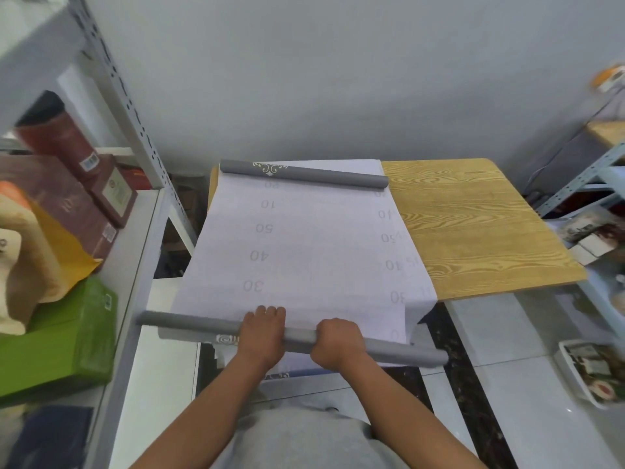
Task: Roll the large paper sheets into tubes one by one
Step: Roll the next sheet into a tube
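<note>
A large white sheet (311, 245) printed with faint numbers lies face down along the left part of the wooden table (473, 231). Its near end is rolled into a grey tube (189, 324) that juts past the table's front edge. My left hand (262, 333) lies over the tube's middle, fingers stretched onto the sheet. My right hand (338, 343) grips the tube just to the right. A second grey tube (304, 174), fully rolled and bearing a white ornament, lies across the sheet's far end. More white paper shows under the sheet at the right.
A metal shelf unit (135, 123) at the left carries dark red boxes (77, 204), a green box (67, 340) and bags. Another rack (588, 177) and a tray of packets (592, 370) stand at the right. A grey wall is close behind the table.
</note>
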